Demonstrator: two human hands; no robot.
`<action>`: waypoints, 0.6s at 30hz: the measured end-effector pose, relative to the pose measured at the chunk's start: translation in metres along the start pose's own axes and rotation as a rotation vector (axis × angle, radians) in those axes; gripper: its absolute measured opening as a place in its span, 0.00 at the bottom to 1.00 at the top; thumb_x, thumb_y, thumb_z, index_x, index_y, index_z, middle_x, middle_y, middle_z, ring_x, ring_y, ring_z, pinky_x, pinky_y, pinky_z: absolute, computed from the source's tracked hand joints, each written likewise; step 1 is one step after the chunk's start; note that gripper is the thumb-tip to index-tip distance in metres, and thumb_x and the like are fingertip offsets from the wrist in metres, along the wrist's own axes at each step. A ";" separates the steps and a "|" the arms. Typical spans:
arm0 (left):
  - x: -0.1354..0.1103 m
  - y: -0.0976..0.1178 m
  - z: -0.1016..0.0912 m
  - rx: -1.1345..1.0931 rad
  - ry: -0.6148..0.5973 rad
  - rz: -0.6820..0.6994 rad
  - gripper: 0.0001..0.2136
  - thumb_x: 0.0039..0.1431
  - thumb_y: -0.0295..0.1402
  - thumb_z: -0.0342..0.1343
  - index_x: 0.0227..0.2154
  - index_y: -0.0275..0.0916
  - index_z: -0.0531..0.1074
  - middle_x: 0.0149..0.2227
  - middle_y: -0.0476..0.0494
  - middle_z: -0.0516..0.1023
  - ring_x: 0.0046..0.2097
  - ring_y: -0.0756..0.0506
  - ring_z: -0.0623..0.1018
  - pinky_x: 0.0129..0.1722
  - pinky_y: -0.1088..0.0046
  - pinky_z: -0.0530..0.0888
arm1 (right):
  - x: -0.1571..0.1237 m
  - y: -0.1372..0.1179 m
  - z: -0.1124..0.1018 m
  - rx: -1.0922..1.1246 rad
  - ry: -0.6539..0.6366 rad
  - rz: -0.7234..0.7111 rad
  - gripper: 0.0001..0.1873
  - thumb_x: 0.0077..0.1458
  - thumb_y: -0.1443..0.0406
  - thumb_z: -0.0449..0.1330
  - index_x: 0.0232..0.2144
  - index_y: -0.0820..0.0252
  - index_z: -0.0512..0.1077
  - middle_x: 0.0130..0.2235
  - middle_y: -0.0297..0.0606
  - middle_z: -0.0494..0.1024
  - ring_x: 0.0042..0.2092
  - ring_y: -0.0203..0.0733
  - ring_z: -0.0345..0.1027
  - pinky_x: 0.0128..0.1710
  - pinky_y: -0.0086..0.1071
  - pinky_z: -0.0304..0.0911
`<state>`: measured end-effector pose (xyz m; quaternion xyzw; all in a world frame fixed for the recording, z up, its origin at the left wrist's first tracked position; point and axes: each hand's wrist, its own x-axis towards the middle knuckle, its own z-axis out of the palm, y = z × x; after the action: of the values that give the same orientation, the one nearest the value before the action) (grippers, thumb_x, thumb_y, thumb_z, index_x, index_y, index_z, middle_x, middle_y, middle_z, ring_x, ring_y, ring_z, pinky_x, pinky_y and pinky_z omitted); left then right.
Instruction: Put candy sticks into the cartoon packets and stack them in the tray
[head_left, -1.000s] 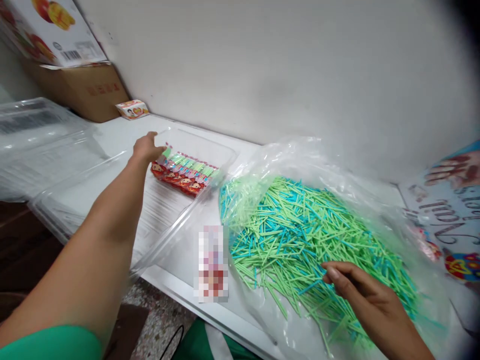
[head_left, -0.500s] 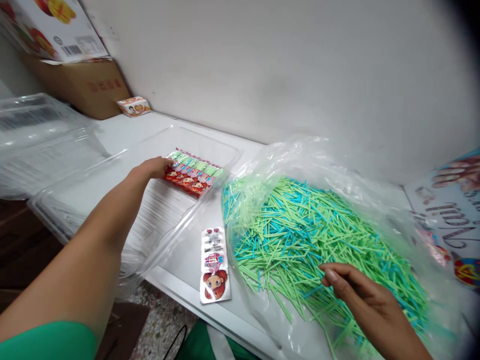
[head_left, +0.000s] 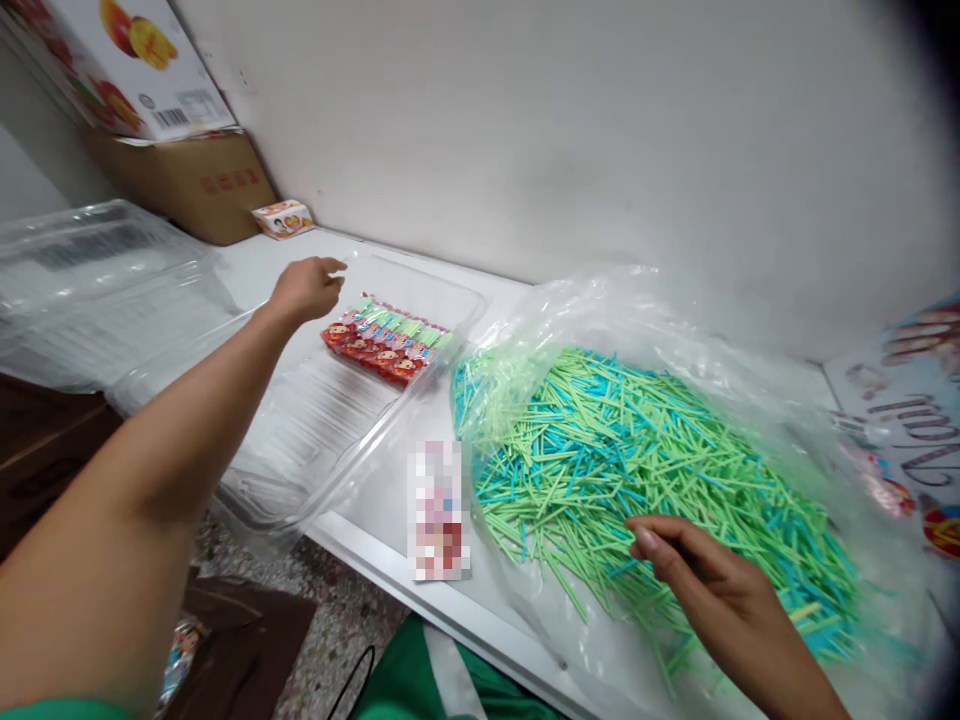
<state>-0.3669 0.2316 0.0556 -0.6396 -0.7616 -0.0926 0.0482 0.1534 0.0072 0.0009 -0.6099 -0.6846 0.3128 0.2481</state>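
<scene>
My left hand (head_left: pixel 309 290) is raised over the far part of a clear plastic tray (head_left: pixel 360 440), fingers stretched out and apart with nothing visible in them. Just in front of it, a row of small red printed packets (head_left: pixel 386 340) with green and blue inside lies in the tray, not touched. Over a heap of thin green and blue sticks (head_left: pixel 592 440), my right hand (head_left: pixel 712 580) has its thumb and index finger in a pinch. Whatever may be between those fingertips cannot be made out. A single printed packet (head_left: pixel 439 510), blurred over, lies between tray and heap.
A clear plastic bag (head_left: pixel 600 300) surrounds the sticks. More clear trays (head_left: pixel 90 250) are stacked at left. Against the wall stand a brown carton (head_left: pixel 187 190), a fruit-printed box (head_left: pixel 157 60) and a small orange-white box (head_left: pixel 285 218). A printed sheet (head_left: pixel 900 400) is at right.
My left hand has let go of the row of packets and lifted up and away from it. My right hand keeps its pinch over the sticks. The view has shifted slightly.
</scene>
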 end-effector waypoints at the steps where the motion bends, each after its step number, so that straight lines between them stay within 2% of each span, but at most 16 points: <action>1: -0.006 0.003 -0.009 -0.010 0.038 0.025 0.22 0.61 0.37 0.40 0.55 0.37 0.64 0.51 0.37 0.72 0.51 0.40 0.71 0.49 0.66 0.65 | -0.001 -0.002 0.001 0.000 -0.008 -0.017 0.15 0.55 0.53 0.55 0.38 0.54 0.74 0.34 0.35 0.79 0.36 0.39 0.74 0.36 0.25 0.68; 3: -0.016 0.008 -0.017 0.017 0.028 0.071 0.22 0.63 0.38 0.37 0.55 0.38 0.65 0.52 0.39 0.72 0.53 0.41 0.70 0.50 0.68 0.64 | -0.004 -0.007 0.003 -0.006 -0.021 -0.056 0.14 0.56 0.54 0.55 0.38 0.54 0.74 0.34 0.34 0.79 0.36 0.38 0.74 0.35 0.24 0.68; 5: -0.023 0.010 -0.011 0.072 -0.057 0.111 0.22 0.62 0.37 0.39 0.56 0.39 0.65 0.54 0.40 0.70 0.54 0.41 0.68 0.50 0.67 0.64 | -0.009 -0.010 0.004 -0.026 -0.022 -0.094 0.14 0.56 0.55 0.55 0.38 0.54 0.74 0.34 0.34 0.79 0.35 0.38 0.73 0.35 0.24 0.68; 8: -0.027 0.009 0.015 0.199 -0.234 0.135 0.24 0.58 0.34 0.44 0.58 0.40 0.62 0.59 0.39 0.64 0.58 0.37 0.63 0.52 0.62 0.63 | -0.015 -0.007 0.002 -0.053 -0.030 -0.131 0.13 0.56 0.55 0.54 0.37 0.54 0.74 0.36 0.35 0.79 0.36 0.38 0.74 0.35 0.24 0.68; 10: -0.024 0.007 0.037 0.251 -0.301 0.122 0.26 0.55 0.33 0.47 0.58 0.41 0.60 0.61 0.37 0.60 0.60 0.35 0.58 0.53 0.57 0.62 | -0.018 0.001 -0.001 -0.064 -0.032 -0.135 0.14 0.57 0.55 0.54 0.38 0.54 0.74 0.37 0.35 0.79 0.36 0.38 0.74 0.35 0.24 0.69; 14: -0.010 0.006 0.067 0.274 -0.362 0.107 0.25 0.55 0.39 0.49 0.57 0.46 0.61 0.63 0.38 0.56 0.61 0.33 0.56 0.52 0.52 0.60 | -0.016 0.018 -0.004 -0.094 -0.014 -0.106 0.15 0.56 0.55 0.55 0.39 0.54 0.74 0.39 0.37 0.80 0.37 0.39 0.75 0.34 0.23 0.70; 18: 0.010 0.011 0.080 0.282 -0.383 0.060 0.23 0.55 0.42 0.48 0.55 0.46 0.65 0.61 0.36 0.59 0.59 0.32 0.57 0.51 0.49 0.59 | -0.008 0.024 -0.003 -0.115 0.003 -0.068 0.15 0.55 0.55 0.56 0.41 0.54 0.74 0.40 0.37 0.80 0.37 0.39 0.75 0.34 0.22 0.70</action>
<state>-0.3545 0.2592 -0.0196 -0.6548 -0.7428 0.1394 -0.0057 0.1728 0.0007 -0.0142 -0.6000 -0.7214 0.2634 0.2241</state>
